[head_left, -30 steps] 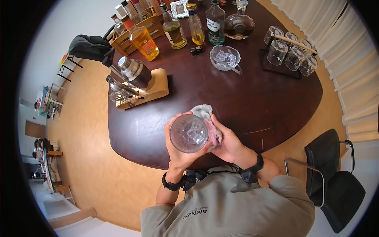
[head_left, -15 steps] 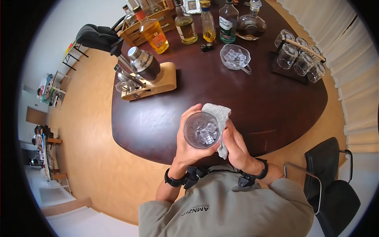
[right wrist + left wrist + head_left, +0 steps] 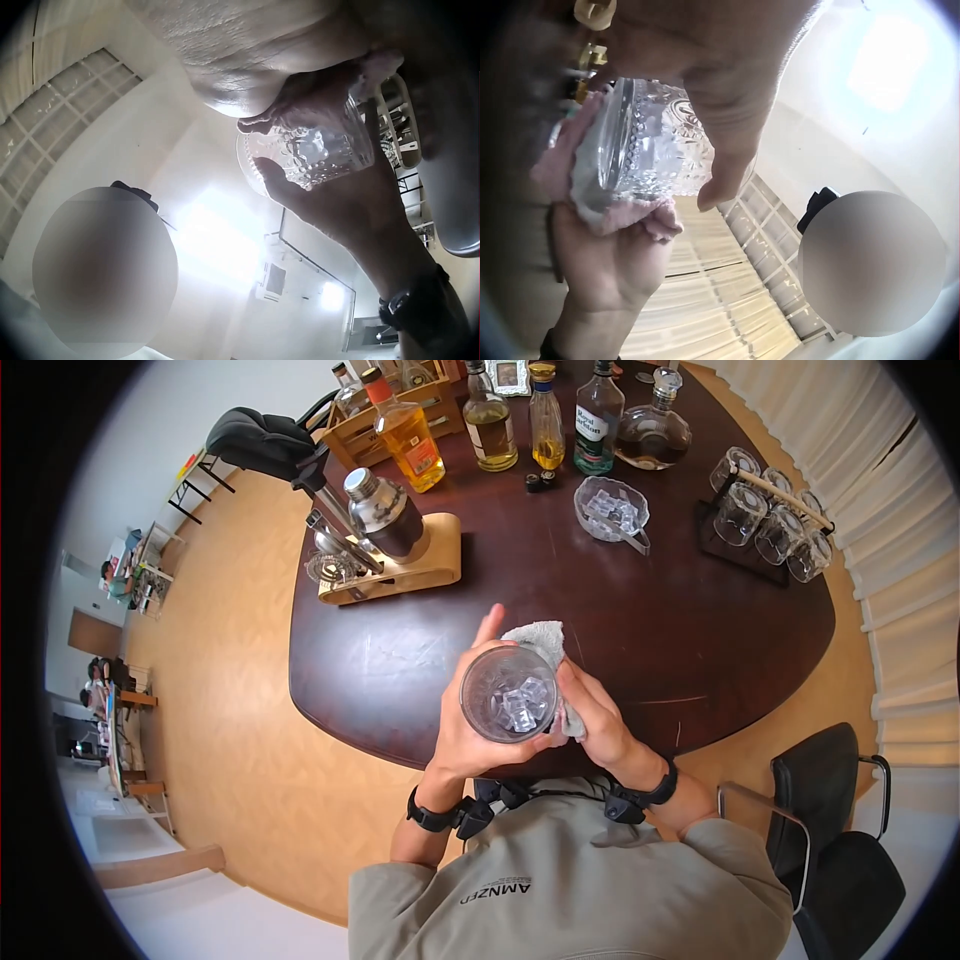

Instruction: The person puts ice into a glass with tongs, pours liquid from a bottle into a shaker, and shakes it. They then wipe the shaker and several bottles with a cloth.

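A clear, patterned glass (image 3: 508, 694) with ice cubes (image 3: 524, 705) in it is held over the table's near edge, its mouth toward the head camera. The left hand (image 3: 462, 722) grips its left side, one finger raised off the rim. On the other side the right hand (image 3: 597, 722) holds a grey and pink cloth (image 3: 540, 637) against the glass. In the left wrist view the cloth (image 3: 592, 191) wraps the base and lower side of the glass (image 3: 656, 142). The right wrist view shows the left thumb on the glass (image 3: 311, 154).
On the dark table (image 3: 520, 585) stand a shaker (image 3: 388, 518) on a wooden stand (image 3: 440, 550), several bottles (image 3: 412, 448), an ice bowl (image 3: 612, 512) with tongs, and a rack of upturned glasses (image 3: 742, 515). A black chair (image 3: 825, 790) is at the right.
The glass has been turned slightly and the ice in it has shifted. A left finger has lifted from the glass. The cloth has changed shape beside it, and the head view has moved a little.
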Tool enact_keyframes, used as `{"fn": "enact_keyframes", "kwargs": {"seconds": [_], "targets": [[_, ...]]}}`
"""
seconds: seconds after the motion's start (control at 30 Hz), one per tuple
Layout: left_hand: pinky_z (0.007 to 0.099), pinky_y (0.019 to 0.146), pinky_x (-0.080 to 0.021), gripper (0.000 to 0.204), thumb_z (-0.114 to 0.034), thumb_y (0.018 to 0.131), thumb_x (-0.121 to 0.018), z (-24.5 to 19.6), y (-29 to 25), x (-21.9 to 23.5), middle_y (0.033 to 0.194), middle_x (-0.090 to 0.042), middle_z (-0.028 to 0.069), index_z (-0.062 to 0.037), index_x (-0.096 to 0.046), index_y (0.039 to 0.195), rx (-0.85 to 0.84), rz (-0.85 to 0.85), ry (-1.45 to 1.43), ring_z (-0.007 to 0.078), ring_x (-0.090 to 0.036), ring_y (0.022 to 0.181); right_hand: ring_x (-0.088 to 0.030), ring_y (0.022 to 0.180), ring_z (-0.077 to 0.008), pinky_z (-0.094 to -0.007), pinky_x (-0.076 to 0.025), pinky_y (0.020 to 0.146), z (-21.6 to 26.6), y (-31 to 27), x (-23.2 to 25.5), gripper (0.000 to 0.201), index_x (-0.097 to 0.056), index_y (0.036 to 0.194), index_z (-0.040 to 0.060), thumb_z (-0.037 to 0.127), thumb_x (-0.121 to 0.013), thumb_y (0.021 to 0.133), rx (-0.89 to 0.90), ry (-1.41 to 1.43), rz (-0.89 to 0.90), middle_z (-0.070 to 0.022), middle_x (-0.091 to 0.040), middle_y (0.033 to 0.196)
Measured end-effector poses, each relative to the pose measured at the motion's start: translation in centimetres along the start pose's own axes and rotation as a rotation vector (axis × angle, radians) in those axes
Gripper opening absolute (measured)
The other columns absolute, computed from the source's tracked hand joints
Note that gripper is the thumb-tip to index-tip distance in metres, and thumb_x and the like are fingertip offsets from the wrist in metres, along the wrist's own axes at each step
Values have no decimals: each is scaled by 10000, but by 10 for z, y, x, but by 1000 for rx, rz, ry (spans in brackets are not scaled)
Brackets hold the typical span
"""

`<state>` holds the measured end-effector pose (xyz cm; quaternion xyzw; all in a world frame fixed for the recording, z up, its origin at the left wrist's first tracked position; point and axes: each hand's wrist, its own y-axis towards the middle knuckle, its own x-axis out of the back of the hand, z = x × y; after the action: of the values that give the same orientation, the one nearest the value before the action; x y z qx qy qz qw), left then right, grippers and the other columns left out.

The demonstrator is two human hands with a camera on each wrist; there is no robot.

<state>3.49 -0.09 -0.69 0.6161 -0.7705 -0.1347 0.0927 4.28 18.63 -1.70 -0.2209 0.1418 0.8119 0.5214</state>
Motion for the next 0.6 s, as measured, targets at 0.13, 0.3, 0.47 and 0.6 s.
{"fn": "enact_keyframes", "kwargs": {"seconds": [0.13, 0.3, 0.47, 0.6], "targets": [[382, 1110, -463, 1027, -224, 549, -985, 0, -6, -4, 1594, -445, 218, -7, -506, 1431, 107, 109, 46, 281, -508, 1427, -608, 1068, -57, -213, -493, 890, 3, 6, 6, 495, -488, 1519, -13, 324, -416, 1164, 48, -22, -137, -37, -646, 1259], [476, 1230, -307, 917, -233, 599, -984, -7, -3, -13, 1506, -535, 244, 25, -565, 1372, 113, 107, -16, 395, -255, 1599, -553, 706, 10, -182, -459, 560, 9, 4, 6, 463, -532, 1477, 19, 340, -436, 1158, 97, -54, -166, 31, -642, 1009], [422, 1167, -425, 1026, -261, 558, -974, 9, 1, 1, 1694, -301, 252, -57, -518, 1455, -53, 40, 79, 304, -451, 1472, -546, 698, -12, -191, -454, 555, 2, -3, -1, 528, -455, 1546, 31, 391, -414, 1162, 49, -84, -104, 17, -638, 1023], [420, 1170, -421, 1045, -296, 554, -979, 6, -2, 3, 1692, -308, 239, -46, -514, 1456, -35, 4, 70, 300, -442, 1475, -576, 742, -28, -204, -480, 594, 2, -5, 4, 568, -399, 1587, 41, 420, -386, 1165, -71, 3, -38, -2, -647, 1066]]}}
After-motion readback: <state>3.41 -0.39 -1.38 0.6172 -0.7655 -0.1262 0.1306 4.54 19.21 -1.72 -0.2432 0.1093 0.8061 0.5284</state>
